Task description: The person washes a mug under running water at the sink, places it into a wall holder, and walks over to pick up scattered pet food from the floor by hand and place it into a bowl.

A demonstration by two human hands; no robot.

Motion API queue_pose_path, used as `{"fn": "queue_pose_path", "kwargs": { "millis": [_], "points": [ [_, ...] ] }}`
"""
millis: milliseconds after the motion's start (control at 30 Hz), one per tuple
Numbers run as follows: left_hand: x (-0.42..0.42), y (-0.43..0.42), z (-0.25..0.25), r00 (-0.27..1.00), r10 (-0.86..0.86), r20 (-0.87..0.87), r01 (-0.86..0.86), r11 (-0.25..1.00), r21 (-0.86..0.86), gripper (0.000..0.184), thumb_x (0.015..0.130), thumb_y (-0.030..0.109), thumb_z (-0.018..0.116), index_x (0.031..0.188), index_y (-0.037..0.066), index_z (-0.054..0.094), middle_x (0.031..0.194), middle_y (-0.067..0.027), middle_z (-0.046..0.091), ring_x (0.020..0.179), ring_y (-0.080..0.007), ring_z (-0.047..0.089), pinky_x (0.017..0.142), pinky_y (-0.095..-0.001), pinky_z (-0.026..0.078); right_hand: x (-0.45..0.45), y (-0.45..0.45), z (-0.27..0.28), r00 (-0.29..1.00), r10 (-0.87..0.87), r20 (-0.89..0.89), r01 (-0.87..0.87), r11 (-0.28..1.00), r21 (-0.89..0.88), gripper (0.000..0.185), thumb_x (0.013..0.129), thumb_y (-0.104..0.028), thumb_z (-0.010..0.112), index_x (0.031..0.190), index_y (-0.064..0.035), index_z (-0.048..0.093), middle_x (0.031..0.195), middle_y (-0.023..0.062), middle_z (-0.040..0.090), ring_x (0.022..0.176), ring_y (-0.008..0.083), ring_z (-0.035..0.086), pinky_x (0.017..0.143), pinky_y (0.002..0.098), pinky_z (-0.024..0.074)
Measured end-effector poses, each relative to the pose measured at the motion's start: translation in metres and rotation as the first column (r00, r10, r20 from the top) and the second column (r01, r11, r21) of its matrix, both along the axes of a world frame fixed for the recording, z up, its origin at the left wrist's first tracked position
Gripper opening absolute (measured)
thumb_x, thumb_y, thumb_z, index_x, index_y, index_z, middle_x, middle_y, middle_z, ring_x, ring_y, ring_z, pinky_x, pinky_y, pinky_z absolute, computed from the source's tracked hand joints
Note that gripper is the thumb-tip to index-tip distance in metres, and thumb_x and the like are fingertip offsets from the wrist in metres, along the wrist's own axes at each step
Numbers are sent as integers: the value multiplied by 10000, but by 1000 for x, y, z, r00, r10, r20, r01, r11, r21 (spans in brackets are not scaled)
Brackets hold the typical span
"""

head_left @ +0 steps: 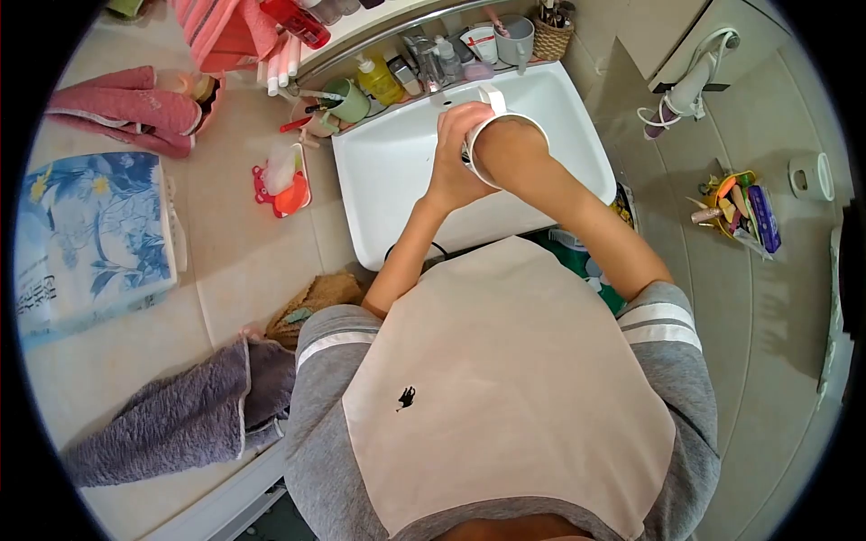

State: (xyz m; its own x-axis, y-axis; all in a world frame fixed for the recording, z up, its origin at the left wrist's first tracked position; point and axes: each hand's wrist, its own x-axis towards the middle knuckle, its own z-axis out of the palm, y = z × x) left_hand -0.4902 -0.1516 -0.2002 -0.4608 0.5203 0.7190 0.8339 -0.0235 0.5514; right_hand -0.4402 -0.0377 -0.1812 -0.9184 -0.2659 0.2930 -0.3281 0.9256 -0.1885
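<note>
Over the white sink (374, 185), my left hand (454, 162) is wrapped round the side of a white mug (492, 99), whose handle points toward the tap side. The mug is tilted with its mouth toward me. My right hand (512, 149) reaches down inside the mug, and its fingers are hidden there, so what they hold or touch cannot be seen. Part of the mug's outer wall is covered by my left fingers and right forearm.
Behind the sink stand a yellow pump bottle (379, 81), a green cup (348, 101), a grey cup (514, 41) and a wicker basket (553, 38). A hair dryer (687, 95) and a wall basket (735, 207) hang at right. Towels (167, 415) hang at left.
</note>
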Motion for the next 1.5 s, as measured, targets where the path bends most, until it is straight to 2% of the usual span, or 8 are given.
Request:
{"fn": "queue_pose_path", "kwargs": {
  "millis": [100, 200, 500, 567, 967, 1267, 1333, 1500],
  "points": [
    [6, 2, 2, 1000, 24, 4, -24, 999, -22, 861, 398, 149, 839, 1134, 106, 394, 1118, -107, 433, 1048, -287, 423, 885, -374, 362, 3, 0, 1, 997, -22, -68, 23, 999, 26, 223, 650, -120, 620, 866, -64, 630, 891, 97, 627, 818, 215, 606, 689, 325, 482],
    [8, 2, 4, 1000, 25, -15, -25, 999, -24, 852, 398, 139, 836, 1130, 102, 401, 1109, -115, 445, 1044, -292, 424, 877, -377, 364, 1, 0, 4, 964, -84, 254, 57, 992, 114, 296, 678, -148, 608, 961, -61, 604, 975, 107, 603, 883, 215, 586, 744, 335, 468],
    [9, 1, 8, 1000, -23, -11, 23, 1000, 6, 833, 394, 119, 833, 1124, 116, 431, 1116, -102, 456, 1021, -298, 419, 848, -387, 365, 3, 3, -27, 986, 50, -161, -64, 995, -83, 365, 685, -185, 612, 1027, -61, 575, 1050, 93, 575, 949, 230, 557, 788, 336, 448],
    [8, 3, 9, 999, -25, -31, 25, 1000, 18, 829, 396, 117, 831, 1122, 114, 430, 1113, -105, 457, 1020, -300, 420, 848, -388, 364, 4, -3, 12, 946, -70, 316, 58, 997, 46, 318, 677, -171, 617, 976, -64, 600, 1006, 93, 592, 917, 233, 570, 766, 343, 454],
    [4, 0, 11, 999, -20, -47, 20, 1000, -15, 813, 415, 125, 825, 1116, 101, 413, 1101, -110, 453, 1022, -292, 432, 862, -379, 362, 10, 3, 11, 997, 23, -75, -20, 999, 37, 153, 623, -92, 598, 773, -63, 596, 717, 74, 603, 630, 193, 596, 516, 289, 471],
    [-7, -6, 8, 992, 48, 117, -54, 997, 55, 832, 419, 92, 815, 1130, 87, 383, 1114, -109, 426, 1045, -290, 426, 884, -374, 373, 72, -5, 89, 1000, 18, -17, -17, 998, 60, 184, 580, -10, 633, 754, -22, 572, 728, 85, 566, 777, 207, 555, 583, 300, 479],
    [-7, -9, 9, 984, 69, 161, -81, 995, 66, 855, 415, 105, 822, 1140, 86, 369, 1123, -107, 420, 1055, -287, 422, 896, -376, 367, 79, -2, 95, 1000, -11, 5, 11, 997, -79, 246, 653, -20, 636, 876, -12, 532, 917, 101, 555, 875, 242, 538, 723, 275, 453],
    [-17, -19, 7, 980, 151, 128, -142, 987, -77, 963, 438, 101, 840, 1206, 75, 258, 1177, -102, 383, 1081, -223, 441, 899, -341, 388, 73, 18, 105, 979, -170, -115, 86, 847, -525, 205, 683, -79, 668, 789, -40, 497, 780, 52, 512, 726, 184, 525, 588, 260, 453]
  ]
}}
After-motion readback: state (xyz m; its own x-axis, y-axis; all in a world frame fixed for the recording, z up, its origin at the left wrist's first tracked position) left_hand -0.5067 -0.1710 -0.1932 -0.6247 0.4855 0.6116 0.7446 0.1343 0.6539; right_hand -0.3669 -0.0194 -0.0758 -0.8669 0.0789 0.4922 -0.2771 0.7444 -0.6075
